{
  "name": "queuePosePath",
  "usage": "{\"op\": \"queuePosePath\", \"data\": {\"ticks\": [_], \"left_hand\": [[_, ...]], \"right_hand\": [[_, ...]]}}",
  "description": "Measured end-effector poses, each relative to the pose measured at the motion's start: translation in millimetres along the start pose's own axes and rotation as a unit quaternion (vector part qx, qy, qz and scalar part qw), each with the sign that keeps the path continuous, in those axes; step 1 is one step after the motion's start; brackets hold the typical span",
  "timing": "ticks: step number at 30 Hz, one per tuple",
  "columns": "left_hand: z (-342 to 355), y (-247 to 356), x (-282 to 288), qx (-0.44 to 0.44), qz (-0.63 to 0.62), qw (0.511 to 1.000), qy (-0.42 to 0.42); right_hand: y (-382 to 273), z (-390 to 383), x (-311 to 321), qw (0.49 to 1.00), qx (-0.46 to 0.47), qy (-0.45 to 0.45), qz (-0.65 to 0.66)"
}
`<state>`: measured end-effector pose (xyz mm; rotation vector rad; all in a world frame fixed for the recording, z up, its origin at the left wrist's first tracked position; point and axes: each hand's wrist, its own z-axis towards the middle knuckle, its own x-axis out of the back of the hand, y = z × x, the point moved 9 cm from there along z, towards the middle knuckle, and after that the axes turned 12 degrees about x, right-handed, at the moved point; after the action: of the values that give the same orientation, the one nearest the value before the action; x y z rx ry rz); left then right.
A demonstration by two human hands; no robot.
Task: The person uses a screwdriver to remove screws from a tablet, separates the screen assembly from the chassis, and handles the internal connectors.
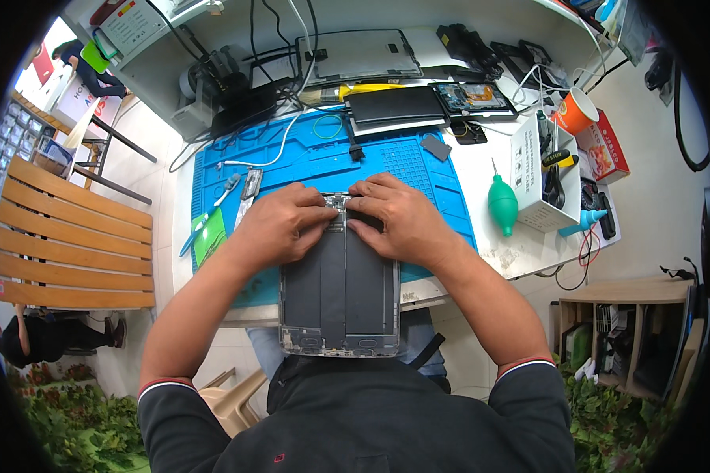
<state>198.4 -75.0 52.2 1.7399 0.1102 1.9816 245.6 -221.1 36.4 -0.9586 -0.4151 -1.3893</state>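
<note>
Two-handed, bends over an opened tablet, its near end past the front edge of the white surface. Holds the left hand curled, thumb and forefinger drawn close together over the circuitry at the far end; cannot tell of any tiny part between the tips. Curves the right hand over the far right corner, thumb a little apart from the forefinger; cannot tell how firm a hold. Hides both far corners behind the fingers. Faces, around these: a blue mat, at left a brush and a green sheet, at right a green air blower beside a white box of tools.
</note>
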Motion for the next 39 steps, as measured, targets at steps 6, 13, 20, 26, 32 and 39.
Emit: {"op": "queuePosePath", "data": {"ticks": [6, 13, 20, 26, 32, 39], "left_hand": [[12, -2, 2, 0.021, -0.033, 0.999, -0.036], [24, -15, -2, 0.053, -0.068, 0.995, -0.058], [27, -17, -7, 0.054, -0.074, 0.993, -0.068], [30, -14, -6, 0.026, -0.073, 0.995, -0.066], [26, -7, -9, -0.024, -0.008, 0.997, -0.069], [26, 0, -7, -0.064, 0.018, 0.996, -0.056]], "right_hand": [[2, 0, 1, 1.0, -0.007, -0.002, 0.006], [3, 0, 0, 1.0, -0.015, -0.01, 0.013], [4, -1, 0, 1.0, -0.01, -0.006, 0.021], [4, -2, 0, 1.0, -0.005, -0.005, 0.014], [4, 0, 1, 1.0, -0.017, -0.007, 0.025], [5, -1, -1, 0.999, -0.024, -0.014, 0.021]]}}
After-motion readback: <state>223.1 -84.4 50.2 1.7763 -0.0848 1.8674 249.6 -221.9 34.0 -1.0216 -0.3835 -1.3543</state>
